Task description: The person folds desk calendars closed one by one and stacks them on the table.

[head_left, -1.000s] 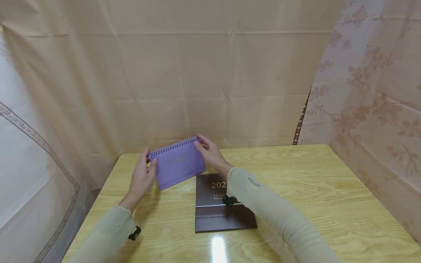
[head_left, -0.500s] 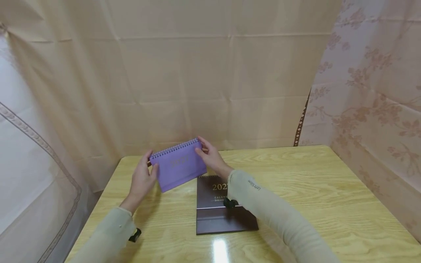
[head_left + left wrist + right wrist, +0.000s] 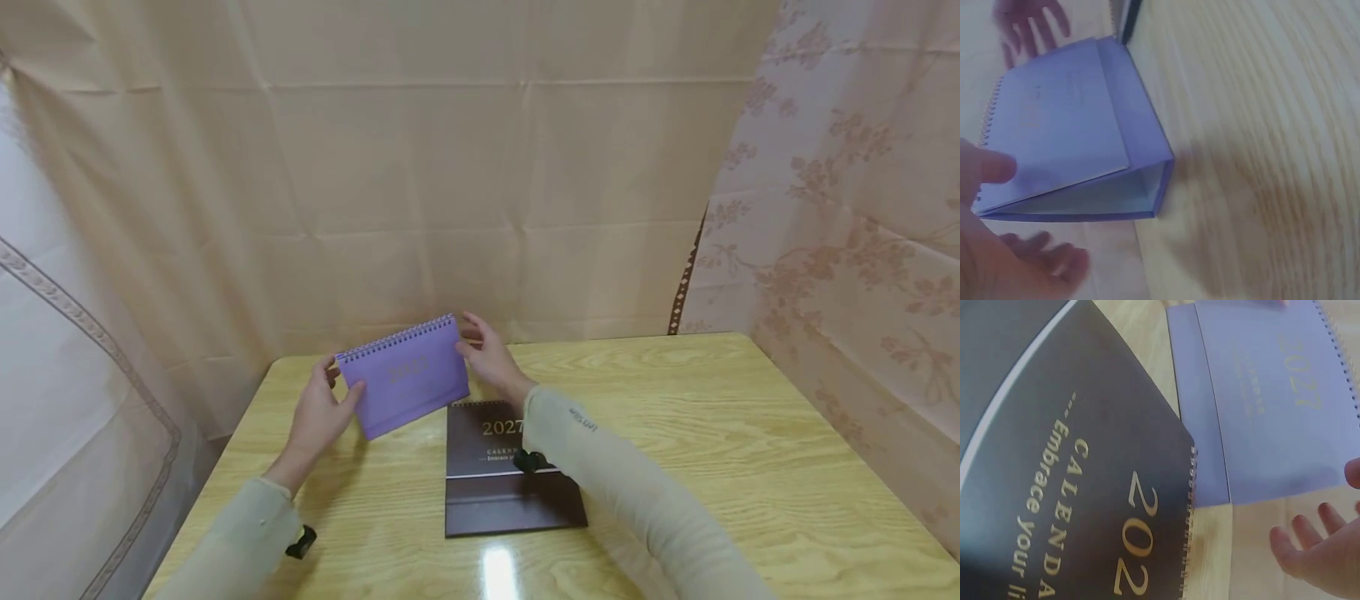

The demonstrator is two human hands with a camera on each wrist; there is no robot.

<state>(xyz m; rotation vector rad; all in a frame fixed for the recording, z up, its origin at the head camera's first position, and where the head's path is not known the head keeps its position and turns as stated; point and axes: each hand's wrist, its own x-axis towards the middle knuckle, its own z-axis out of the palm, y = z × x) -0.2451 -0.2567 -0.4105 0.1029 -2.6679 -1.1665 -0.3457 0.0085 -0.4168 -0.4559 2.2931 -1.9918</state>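
A purple 2027 desk calendar point(image 3: 405, 383) with a spiral top stands as a tent on the table's far left part, turned at an angle. My left hand point(image 3: 321, 414) is around its left end, thumb beside the front cover and fingers spread behind; in the left wrist view the fingers are apart from the back panel. My right hand point(image 3: 491, 358) is beside the right end, its loosely bent fingers point(image 3: 1307, 531) off the cover in the right wrist view. A dark brown 2027 calendar point(image 3: 480, 458) stands nearer, partly hidden by my right forearm.
The wood-grain table point(image 3: 712, 450) extends right of both calendars. A beige curtain point(image 3: 480, 167) hangs behind the far edge. Patterned cloth point(image 3: 862, 250) hangs at the right and white cloth point(image 3: 60, 400) at the left.
Both hands have loosened from the purple calendar: the left has shifted slightly left and down, the right slightly right. The two calendars stand about where they were.
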